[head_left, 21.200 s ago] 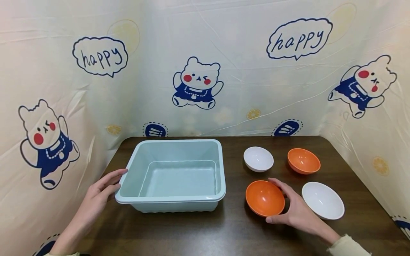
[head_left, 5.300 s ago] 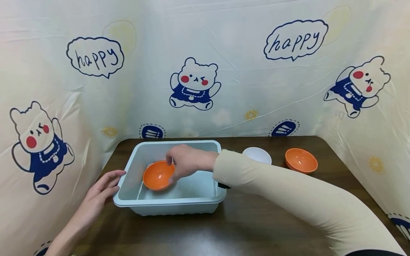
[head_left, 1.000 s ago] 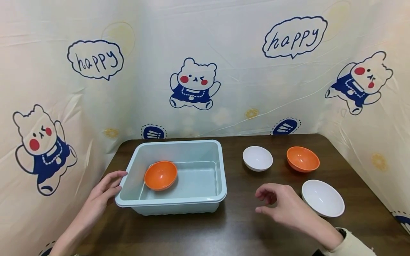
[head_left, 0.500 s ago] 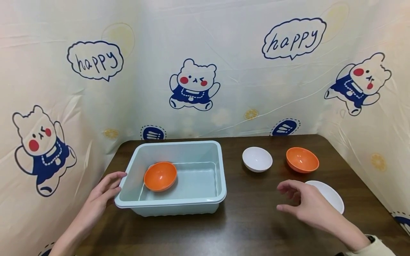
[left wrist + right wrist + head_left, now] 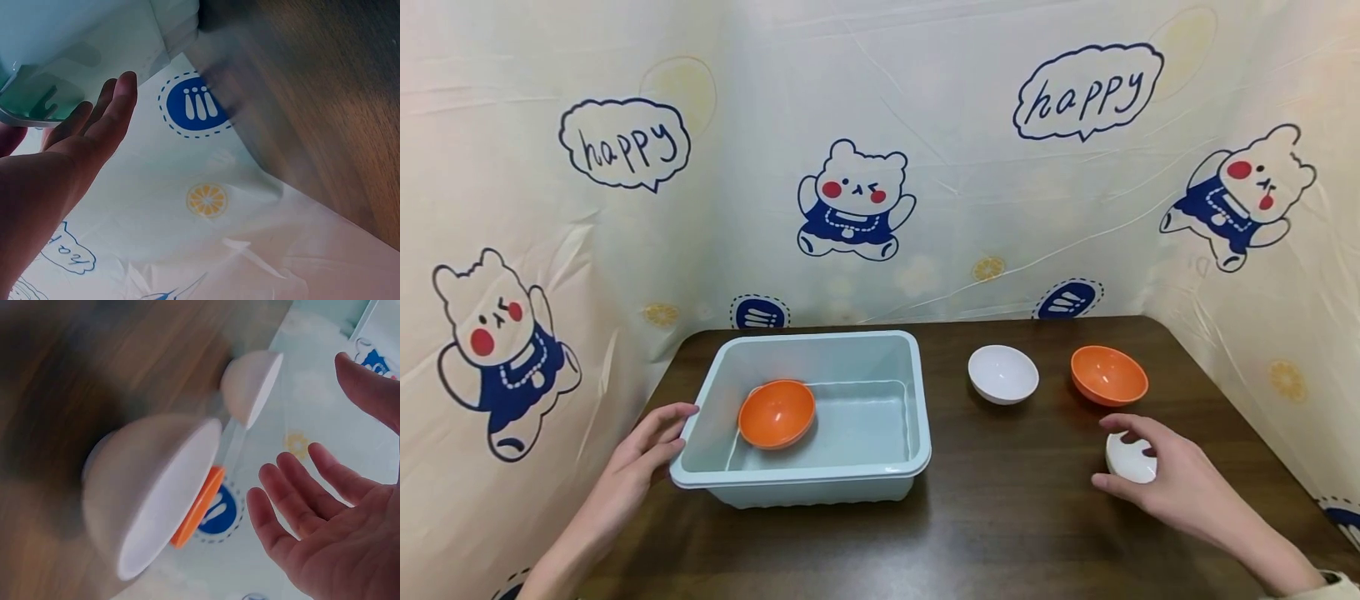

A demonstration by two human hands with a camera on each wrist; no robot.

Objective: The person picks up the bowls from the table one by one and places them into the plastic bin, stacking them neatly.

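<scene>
My right hand (image 5: 1176, 479) hovers over the larger white bowl (image 5: 1127, 457) at the right of the table and hides much of it. Its thumb and fingers are spread; the right wrist view shows a gap between the fingers (image 5: 294, 494) and this white bowl (image 5: 150, 494). On the left, my left hand (image 5: 643, 442) rests against the side of a pale blue plastic basin (image 5: 808, 477), its fingers loosely extended along the outside in the left wrist view. Inside the basin, toward its left, lies an orange bowl (image 5: 777, 414).
A smaller white bowl (image 5: 1003, 375) stands on the dark wooden table (image 5: 880, 550), right of the basin. Another orange bowl (image 5: 1108, 376) sits behind my right hand. A printed curtain (image 5: 955, 208) surrounds the table's back and sides.
The nearer orange bowl, earlier on the table, went into the basin with my right hand. Afterwards that hand left the basin and moved right to the larger white bowl. My left hand stays put.
</scene>
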